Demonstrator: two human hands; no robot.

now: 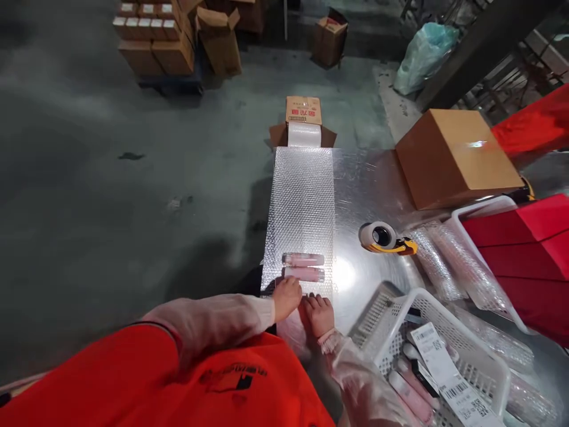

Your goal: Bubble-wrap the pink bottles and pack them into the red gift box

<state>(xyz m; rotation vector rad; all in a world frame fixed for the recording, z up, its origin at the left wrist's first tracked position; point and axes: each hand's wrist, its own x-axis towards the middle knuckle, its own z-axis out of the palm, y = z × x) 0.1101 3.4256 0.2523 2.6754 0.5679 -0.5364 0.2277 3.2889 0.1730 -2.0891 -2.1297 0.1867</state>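
A strip of bubble wrap [302, 201] runs down the metal table [368, 184] from a roll [304, 134] sitting in an open carton at the far end. Two pink tubes [303, 259] [306, 274] lie side by side across the wrap near me. My left hand [285, 298] and my right hand [319, 315] rest on the near edge of the wrap just below the tubes, fingers curled on the film. Whether they pinch the edge is hard to tell.
A yellow tape dispenser [386, 238] sits right of the wrap. A white basket [444, 356] with pink tubes and barcode slips stands at my right. Wrapped bundles [457, 270], a closed brown box [457, 157] and red boxes [528, 261] lie beyond. Cartons are stacked on the floor [155, 41].
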